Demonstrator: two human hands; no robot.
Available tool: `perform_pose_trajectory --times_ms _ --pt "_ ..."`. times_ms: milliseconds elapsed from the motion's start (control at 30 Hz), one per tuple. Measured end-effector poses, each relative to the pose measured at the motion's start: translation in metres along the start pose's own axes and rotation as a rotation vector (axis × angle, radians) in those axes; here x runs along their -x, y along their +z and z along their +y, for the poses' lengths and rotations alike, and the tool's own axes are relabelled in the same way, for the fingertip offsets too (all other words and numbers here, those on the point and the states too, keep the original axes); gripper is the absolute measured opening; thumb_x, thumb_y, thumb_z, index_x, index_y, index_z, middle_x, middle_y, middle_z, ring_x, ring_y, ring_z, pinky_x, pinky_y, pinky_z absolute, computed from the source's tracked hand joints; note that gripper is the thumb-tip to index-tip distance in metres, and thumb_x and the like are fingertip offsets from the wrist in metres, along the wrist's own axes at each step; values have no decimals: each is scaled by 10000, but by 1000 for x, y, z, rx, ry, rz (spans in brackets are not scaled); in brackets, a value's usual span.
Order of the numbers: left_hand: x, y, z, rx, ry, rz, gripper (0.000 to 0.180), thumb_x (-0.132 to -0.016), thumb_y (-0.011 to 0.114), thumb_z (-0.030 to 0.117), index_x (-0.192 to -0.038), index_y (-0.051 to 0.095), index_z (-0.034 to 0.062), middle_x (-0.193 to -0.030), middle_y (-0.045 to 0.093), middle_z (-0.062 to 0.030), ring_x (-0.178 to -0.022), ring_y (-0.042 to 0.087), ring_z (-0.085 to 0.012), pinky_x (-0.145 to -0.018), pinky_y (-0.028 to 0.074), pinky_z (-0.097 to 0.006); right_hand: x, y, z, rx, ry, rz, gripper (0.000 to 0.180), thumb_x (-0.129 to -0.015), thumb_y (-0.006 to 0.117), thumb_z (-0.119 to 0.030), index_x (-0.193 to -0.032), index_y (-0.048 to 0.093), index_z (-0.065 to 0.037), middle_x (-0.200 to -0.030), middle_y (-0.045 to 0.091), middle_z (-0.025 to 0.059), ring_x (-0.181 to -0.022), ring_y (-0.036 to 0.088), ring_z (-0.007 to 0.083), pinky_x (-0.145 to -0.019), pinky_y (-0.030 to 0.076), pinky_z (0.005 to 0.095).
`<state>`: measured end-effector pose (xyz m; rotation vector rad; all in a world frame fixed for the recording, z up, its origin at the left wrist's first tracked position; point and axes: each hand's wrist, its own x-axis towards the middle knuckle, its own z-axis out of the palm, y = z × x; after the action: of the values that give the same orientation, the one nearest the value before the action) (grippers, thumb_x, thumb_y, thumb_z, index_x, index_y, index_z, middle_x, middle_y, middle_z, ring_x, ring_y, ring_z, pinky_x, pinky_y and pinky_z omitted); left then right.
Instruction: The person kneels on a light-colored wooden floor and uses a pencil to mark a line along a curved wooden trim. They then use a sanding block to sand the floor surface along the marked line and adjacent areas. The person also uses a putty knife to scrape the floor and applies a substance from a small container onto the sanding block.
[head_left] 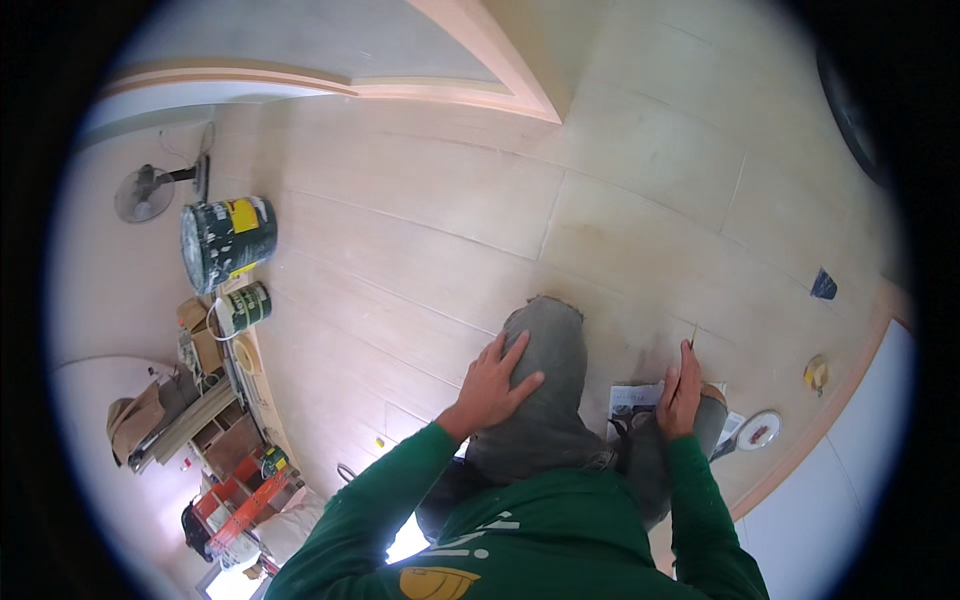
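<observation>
Grey trouser fabric (548,345) supports the left hand (493,388), fingers spread and holding nothing. The right hand (680,395) appears closed on a slim stick-like tool (694,334), whose free end projects over the pale floor (420,200). For steady control, keep the pinch light and brace the wrist against the leg. Count: one slim tool; two buckets, one large (228,243), one small (244,308); one fan (145,193); one round white dish (759,430); one blue scrap (824,284).
</observation>
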<state>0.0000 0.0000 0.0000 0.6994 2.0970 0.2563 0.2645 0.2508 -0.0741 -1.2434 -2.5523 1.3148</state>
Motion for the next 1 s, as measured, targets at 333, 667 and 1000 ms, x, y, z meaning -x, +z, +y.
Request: perform_pose_trajectory --times_ms 333,667,1000 --pt "-338 -33 -77 241 243 721 272 -986 674 292 -945 742 31 -794 741 -170 -695 724 -305 -655 562 -423 -4 15 -72 53 78 132 489 -1122 424 -218 -1550 443 17 -1540 514 219 -1417 481 382 -1191 362 456" --pt "-429 -91 2 1014 -62 286 253 -996 704 241 -1058 726 -4 -872 726 -89 -649 693 -187 -582 550 -326 -271 96 32 321 -312 365 494 -1068 528 -211 -1524 476 -27 -1568 491 226 -1486 394 435 -1214 305 520" --pt "-417 -104 6 1018 -156 206 223 -1042 672 245 -1147 688 49 -950 718 -34 -794 715 -166 -701 589 -311 -279 98 38 352 -298 320 474 -1088 487 -276 -1507 506 -56 -1577 499 171 -1494 381 398 -1227 270 524"
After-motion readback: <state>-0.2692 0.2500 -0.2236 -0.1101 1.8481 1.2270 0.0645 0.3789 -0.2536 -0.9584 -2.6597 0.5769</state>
